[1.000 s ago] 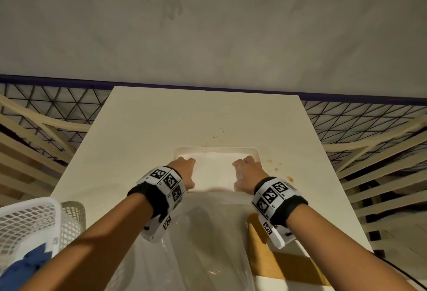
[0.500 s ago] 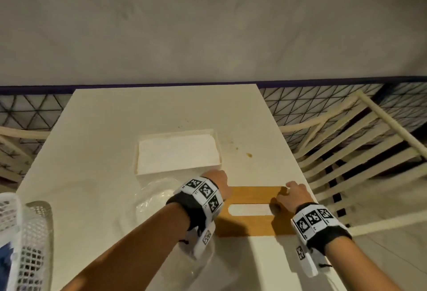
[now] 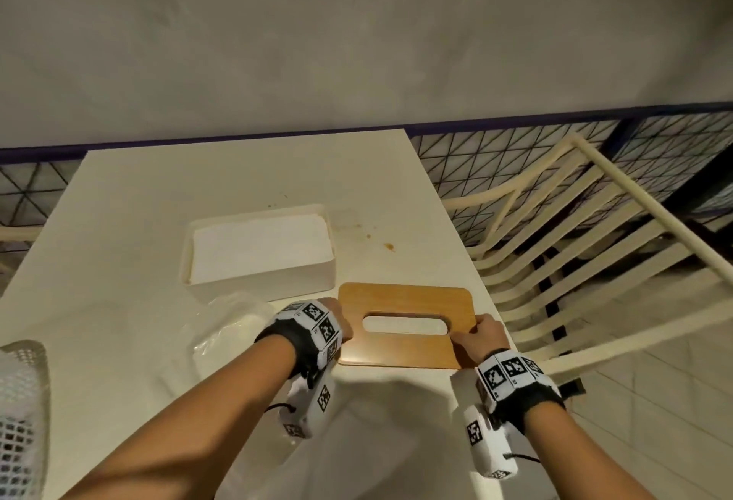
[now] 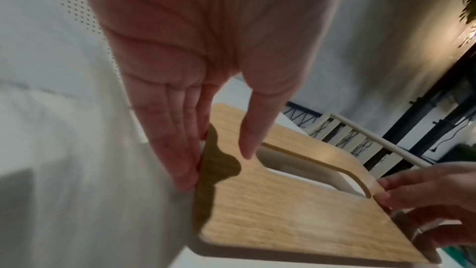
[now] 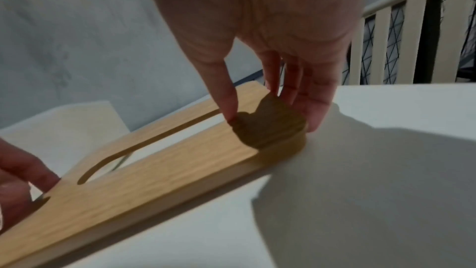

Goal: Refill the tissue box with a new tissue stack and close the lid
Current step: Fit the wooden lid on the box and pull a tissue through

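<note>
The cream tissue box [image 3: 260, 285] stands uncovered mid-table with a white tissue stack [image 3: 261, 247] filling it. Just in front and to the right lies the wooden lid [image 3: 404, 351] with its oval slot. My left hand [image 3: 343, 327] holds the lid's left end; in the left wrist view the left hand [image 4: 219, 170] has its fingers along the edge and its thumb over the top. My right hand [image 3: 476, 335] pinches the right end; in the right wrist view the right hand [image 5: 270, 123] has its thumb on top by the slot. The lid [image 5: 167, 170] looks slightly raised off the table.
A crumpled clear plastic wrapper [image 3: 228, 321] lies left of the lid, in front of the box. A white mesh basket [image 3: 20, 412] stands at the table's near left. The table's right edge [image 3: 456, 230] runs close to the lid, with a slatted cream chair [image 3: 575, 261] beyond it.
Both hands left the tissue stack in the box and came back to the wooden lid. They now hold its two ends, with the lid nearer the box.
</note>
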`<state>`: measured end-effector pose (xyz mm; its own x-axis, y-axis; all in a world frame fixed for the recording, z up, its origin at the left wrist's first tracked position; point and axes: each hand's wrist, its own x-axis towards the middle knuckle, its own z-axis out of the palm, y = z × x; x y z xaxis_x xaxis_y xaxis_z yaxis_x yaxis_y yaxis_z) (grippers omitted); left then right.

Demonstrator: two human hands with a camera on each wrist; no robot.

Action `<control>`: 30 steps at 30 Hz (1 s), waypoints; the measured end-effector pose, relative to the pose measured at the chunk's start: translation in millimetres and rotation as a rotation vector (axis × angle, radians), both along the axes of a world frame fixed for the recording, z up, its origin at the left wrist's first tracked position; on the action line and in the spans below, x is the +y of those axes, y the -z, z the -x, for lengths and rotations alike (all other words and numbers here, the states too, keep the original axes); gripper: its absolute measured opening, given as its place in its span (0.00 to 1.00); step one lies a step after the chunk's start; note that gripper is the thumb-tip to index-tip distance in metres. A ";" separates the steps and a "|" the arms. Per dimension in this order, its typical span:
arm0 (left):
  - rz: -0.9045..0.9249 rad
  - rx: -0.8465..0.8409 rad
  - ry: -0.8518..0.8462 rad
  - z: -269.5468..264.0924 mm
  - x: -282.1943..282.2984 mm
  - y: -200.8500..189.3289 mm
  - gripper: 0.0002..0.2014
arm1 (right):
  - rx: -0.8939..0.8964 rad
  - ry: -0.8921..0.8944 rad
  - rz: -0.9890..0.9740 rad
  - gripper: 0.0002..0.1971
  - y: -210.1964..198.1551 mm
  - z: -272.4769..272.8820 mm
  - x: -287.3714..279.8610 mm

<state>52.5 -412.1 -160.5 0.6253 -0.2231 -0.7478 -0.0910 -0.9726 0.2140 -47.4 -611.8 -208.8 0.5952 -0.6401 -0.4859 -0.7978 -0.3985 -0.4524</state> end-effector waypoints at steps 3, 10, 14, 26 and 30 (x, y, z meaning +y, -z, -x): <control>0.214 -0.071 -0.099 -1.2 5.7 -12.7 0.07 | -0.166 0.068 0.016 0.24 -22.4 1.0 -13.8; 0.598 -0.365 -0.381 -32.6 48.9 -62.6 0.26 | -0.495 -0.013 0.038 0.28 -90.0 -65.5 11.2; 0.592 -0.543 -0.555 -61.6 118.3 -74.6 0.27 | -0.534 -0.200 -0.038 0.26 -108.0 -115.9 73.6; 0.668 -0.411 -0.741 -73.0 209.7 -31.0 0.28 | -0.380 -0.352 -0.011 0.21 -93.6 -154.3 145.4; 0.625 -0.430 -0.708 -78.2 205.2 -29.3 0.24 | -0.316 -0.369 -0.035 0.21 -94.0 -153.3 143.1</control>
<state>130.7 -206.9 -131.2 0.9510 0.0277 -0.3081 0.2701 -0.5598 0.7834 105.9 -468.7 -114.8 0.9013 -0.3446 -0.2624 -0.4274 -0.6093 -0.6679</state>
